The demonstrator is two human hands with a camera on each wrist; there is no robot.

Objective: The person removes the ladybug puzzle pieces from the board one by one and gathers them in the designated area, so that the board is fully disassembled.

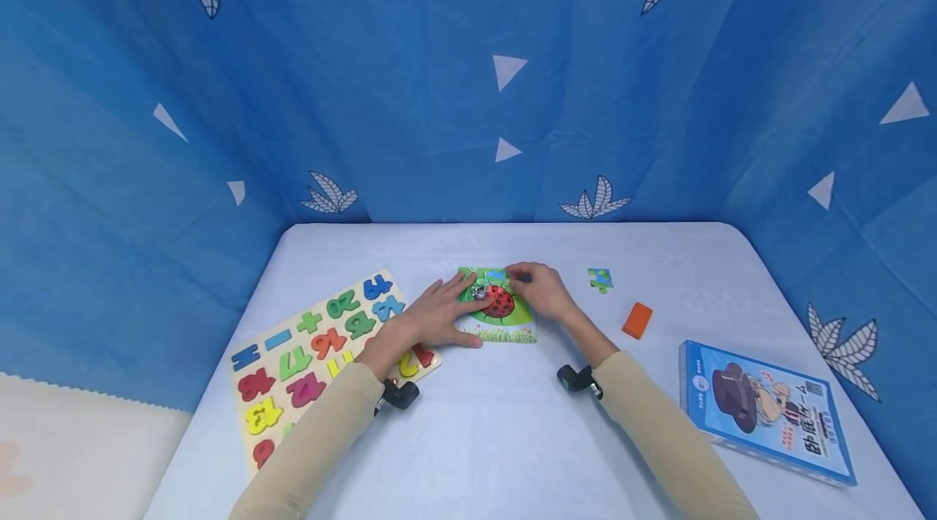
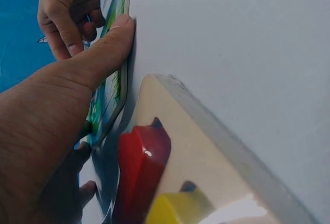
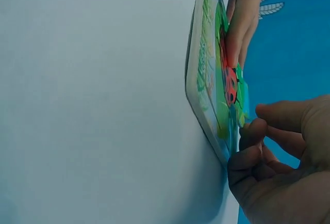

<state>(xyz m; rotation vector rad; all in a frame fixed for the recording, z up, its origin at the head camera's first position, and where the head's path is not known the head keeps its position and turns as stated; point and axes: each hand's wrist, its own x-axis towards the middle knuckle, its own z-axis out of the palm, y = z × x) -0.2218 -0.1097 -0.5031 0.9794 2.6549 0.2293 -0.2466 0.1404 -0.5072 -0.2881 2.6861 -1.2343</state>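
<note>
A ladybug jigsaw puzzle (image 1: 520,333) in a thin tray lies at the middle of the table. My left hand (image 1: 439,315) rests across its left side with fingers spread, the thumb along the near edge. At the upper right corner, my right hand (image 1: 540,289) has its fingers curled. In the right wrist view, its fingertips pinch the edge of a green puzzle piece (image 3: 241,100) that stands slightly raised from the picture. The fingers partly hide that piece. Another blue-green puzzle piece (image 1: 600,279) lies loose on the table, right of the right hand.
A wooden number board (image 1: 274,361) with coloured numbers lies at the left, partly under the left forearm. To the right are an orange block (image 1: 638,321) and a blue game box (image 1: 764,414). A blue curtain (image 1: 432,97) hangs behind the table.
</note>
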